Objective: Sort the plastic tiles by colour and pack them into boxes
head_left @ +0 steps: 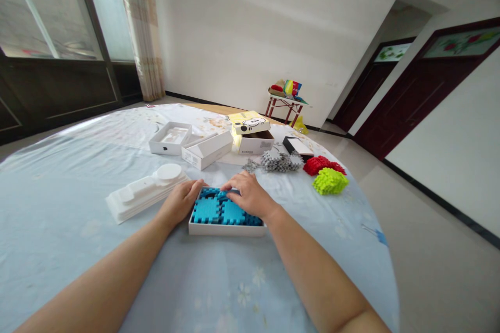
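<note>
A shallow white box [226, 230] holds several blue interlocking pieces [206, 210] with toothed edges. My left hand [183, 199] is at the box's left side, its fingers close together against the edge. Over the back right part of the box, my right hand [250, 192] reaches in with curled fingers on the blue pieces. Its fingertips are partly hidden, so whether it grips a single piece is unclear. Behind it lies a heap of grey pieces [279, 160].
White trays [136, 192] lie at the left. An open white box [171, 138], a long white box [207, 151] and a yellow-lidded box [252, 123] stand behind. Red pieces [322, 165], green pieces [330, 182] and a black box [298, 148] are at the right.
</note>
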The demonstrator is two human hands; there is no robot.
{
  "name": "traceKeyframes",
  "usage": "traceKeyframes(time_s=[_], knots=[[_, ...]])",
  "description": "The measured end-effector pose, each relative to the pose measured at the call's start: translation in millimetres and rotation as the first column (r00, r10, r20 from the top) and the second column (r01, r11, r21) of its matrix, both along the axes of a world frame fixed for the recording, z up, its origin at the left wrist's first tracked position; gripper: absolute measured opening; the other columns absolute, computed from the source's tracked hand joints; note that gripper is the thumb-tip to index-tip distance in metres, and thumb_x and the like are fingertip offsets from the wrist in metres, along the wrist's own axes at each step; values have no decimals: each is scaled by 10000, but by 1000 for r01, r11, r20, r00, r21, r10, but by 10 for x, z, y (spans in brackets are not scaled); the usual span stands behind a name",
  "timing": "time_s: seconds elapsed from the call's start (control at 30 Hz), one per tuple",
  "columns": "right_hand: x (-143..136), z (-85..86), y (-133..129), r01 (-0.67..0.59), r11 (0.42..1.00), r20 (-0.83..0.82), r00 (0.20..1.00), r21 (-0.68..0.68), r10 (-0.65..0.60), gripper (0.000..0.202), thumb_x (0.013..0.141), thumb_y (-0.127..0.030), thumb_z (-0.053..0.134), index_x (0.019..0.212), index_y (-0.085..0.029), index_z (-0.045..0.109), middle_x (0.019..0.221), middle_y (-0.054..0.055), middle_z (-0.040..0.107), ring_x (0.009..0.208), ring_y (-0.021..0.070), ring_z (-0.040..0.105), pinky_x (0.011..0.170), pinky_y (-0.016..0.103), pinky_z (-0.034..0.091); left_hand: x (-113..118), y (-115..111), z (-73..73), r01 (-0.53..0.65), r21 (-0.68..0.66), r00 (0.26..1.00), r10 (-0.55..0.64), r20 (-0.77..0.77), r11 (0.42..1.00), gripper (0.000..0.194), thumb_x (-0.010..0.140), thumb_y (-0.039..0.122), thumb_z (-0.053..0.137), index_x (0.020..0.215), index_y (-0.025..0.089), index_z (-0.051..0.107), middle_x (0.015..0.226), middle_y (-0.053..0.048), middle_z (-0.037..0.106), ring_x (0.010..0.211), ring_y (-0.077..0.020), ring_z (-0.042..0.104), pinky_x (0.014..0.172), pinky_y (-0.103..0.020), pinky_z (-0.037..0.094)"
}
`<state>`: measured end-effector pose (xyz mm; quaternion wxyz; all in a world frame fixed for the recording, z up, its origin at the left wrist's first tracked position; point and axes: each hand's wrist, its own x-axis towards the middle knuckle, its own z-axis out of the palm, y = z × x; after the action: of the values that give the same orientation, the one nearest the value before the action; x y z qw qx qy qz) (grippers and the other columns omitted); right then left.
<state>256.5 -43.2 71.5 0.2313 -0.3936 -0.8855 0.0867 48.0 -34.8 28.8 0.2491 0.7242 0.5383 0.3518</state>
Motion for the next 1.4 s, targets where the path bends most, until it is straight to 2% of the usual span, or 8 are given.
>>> traceKeyframes(time_s=[0.27,0.57,0.77,0.93,1.07,1.17,1.27,1.4], knots=[[61,2,7,-2,1000,87,996,-22,4,170,833,-271,546,902,-235,697,867,30,663,882,183,501,804,339,300,10,-12,20,-2,-16,1000,2,8,1000,557,846,511,286,886,149,707,778,-33,710,775,-209,608,737,-241,416],[309,97,54,145,989,-66,987,-11,-145,207,826,-249,525,967,-206,671,965,41,671,944,181,522,860,332,340,-6,-10,37,-6,-34,1000,6,16,999,565,843,517,271,886,152,700,778,-35,708,778,-214,605,751,-256,419],[477,-3,38,111,963,-22,993,-244,-120,226,793,-263,534,944,-197,690,915,40,696,864,178,593,772,287,430,5,-34,40,-18,-4,999,18,-40,1000,567,838,528,246,812,162,678,784,-53,701,797,-228,607,759,-284,429],[627,-69,29,175,964,-181,960,-202,-212,262,797,-313,529,979,-198,678,950,60,691,903,199,600,801,318,439,10,-60,60,4,52,996,1,-95,999,562,859,495,214,828,170,672,833,-66,693,833,-228,609,784,-303,431],[806,-229,71,226,940,-318,898,-255,-302,286,799,-359,512,957,-182,672,937,71,688,874,204,615,790,335,455,-48,-47,188,-27,127,983,49,-177,992,498,854,462,260,922,181,665,945,-78,673,895,-219,598,823,-311,426],[927,-437,104,236,913,-413,834,-334,-367,316,793,-390,506,930,-154,664,901,80,694,834,205,630,769,328,471,-157,-50,344,-110,171,945,156,-288,979,456,827,457,330,1060,198,623,1091,-92,620,965,-229,576,865,-340,410],[1009,-629,132,272,885,-472,766,-378,-437,355,789,-429,495,929,-142,652,856,82,699,809,206,637,740,313,482,-342,-58,461,-246,194,835,310,-455,949,499,787,498,380,1160,224,567,1238,-111,537,1120,-303,486,920,-444,359],[1060,-757,168,291,870,-482,741,-398,-468,380,784,-461,483,903,-145,658,855,89,701,813,216,635,707,303,486,-656,-44,479,-392,75,710,353,-609,917,751,683,622,445,1294,186,447,1367,-157,418,1227,-387,355,931,-552,301]])
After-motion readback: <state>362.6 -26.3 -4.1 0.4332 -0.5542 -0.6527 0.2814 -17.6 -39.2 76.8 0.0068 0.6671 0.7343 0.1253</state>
